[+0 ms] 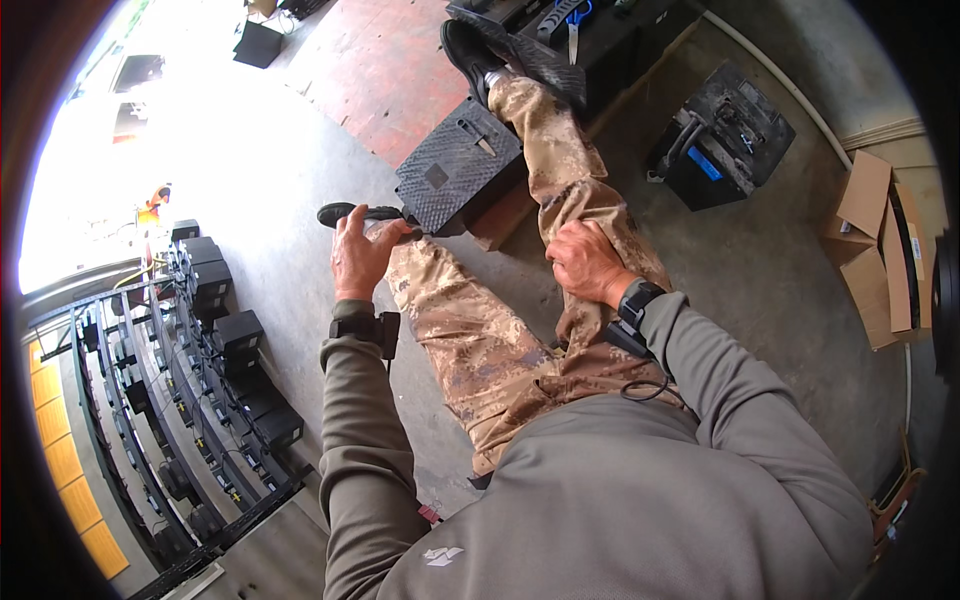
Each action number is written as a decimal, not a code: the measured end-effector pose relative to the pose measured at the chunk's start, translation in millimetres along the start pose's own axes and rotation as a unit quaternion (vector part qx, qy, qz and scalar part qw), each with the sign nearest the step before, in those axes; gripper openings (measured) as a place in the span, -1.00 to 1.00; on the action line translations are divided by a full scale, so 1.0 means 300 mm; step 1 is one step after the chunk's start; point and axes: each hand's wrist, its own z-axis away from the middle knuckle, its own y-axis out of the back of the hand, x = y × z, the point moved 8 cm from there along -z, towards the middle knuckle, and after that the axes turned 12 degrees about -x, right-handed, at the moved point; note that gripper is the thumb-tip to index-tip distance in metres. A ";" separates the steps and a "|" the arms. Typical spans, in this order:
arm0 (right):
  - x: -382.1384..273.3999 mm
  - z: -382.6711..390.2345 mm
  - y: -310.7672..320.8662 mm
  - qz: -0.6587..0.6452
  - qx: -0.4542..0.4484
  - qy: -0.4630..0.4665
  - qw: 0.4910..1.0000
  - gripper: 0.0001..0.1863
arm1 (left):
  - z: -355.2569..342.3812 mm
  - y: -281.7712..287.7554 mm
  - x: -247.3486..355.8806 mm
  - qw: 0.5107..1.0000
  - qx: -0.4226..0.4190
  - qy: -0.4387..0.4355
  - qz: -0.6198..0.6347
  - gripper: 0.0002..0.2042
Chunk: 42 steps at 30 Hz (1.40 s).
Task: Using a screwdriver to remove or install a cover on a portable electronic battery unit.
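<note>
We see a black ridged box [430, 192] on the floor [685, 255] between our shins, its long axis slanting from lower left to upper right; a brown surface shows beneath its near side. On its lid lies a small knife-like tool [486, 146], set crosswise to that axis, its pale tip aimed right and toward us. Our left hand [363, 257] is raised near the box's left corner, thumb and fingers spread apart beside the left shoe [338, 213]. Our right hand [590, 262] rests curled on the right trouser leg [570, 155]; we cannot tell whether it pinches the cloth. To the right, a black toolbox [690, 185] carries small dark items on top. The cardboard carton [868, 300] has its flaps up, contents mostly hidden. Blue-handled scissors [573, 45] lie at the top edge, blades toward us.
</note>
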 end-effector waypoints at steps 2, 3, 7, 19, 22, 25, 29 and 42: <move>0.000 0.004 0.001 0.001 0.003 0.001 1.000 -0.97 | 0.007 -0.009 0.020 0.999 -0.029 0.046 -0.002 -0.36; 0.000 0.006 0.000 0.002 0.003 0.000 1.000 -0.97 | 0.009 -0.024 0.008 0.994 -0.058 0.092 -0.003 -0.38; -0.010 0.003 -0.002 0.005 -0.001 0.000 1.000 -0.97 | -0.018 -0.081 -0.075 0.988 -0.086 0.126 0.022 -0.49; -0.003 0.000 0.003 0.005 0.000 0.000 1.000 -0.98 | -0.006 -0.015 0.040 0.999 -0.022 0.031 0.007 -0.35; -0.009 -0.002 0.002 0.009 0.002 0.003 1.000 -0.98 | -0.020 -0.062 -0.024 0.991 -0.097 0.096 0.001 -0.42; -0.014 0.001 0.001 0.005 0.006 0.006 1.000 -0.98 | -0.028 -0.071 -0.008 0.996 -0.076 -0.039 0.005 -0.46; -0.001 0.001 0.002 -0.004 0.008 0.004 1.000 -0.97 | 0.009 -0.030 0.082 0.987 -0.001 -0.158 -0.003 -0.39; -0.012 -0.005 0.005 0.002 0.009 0.008 1.000 -0.95 | -0.038 -0.076 -0.024 0.996 -0.025 -0.070 0.040 -0.50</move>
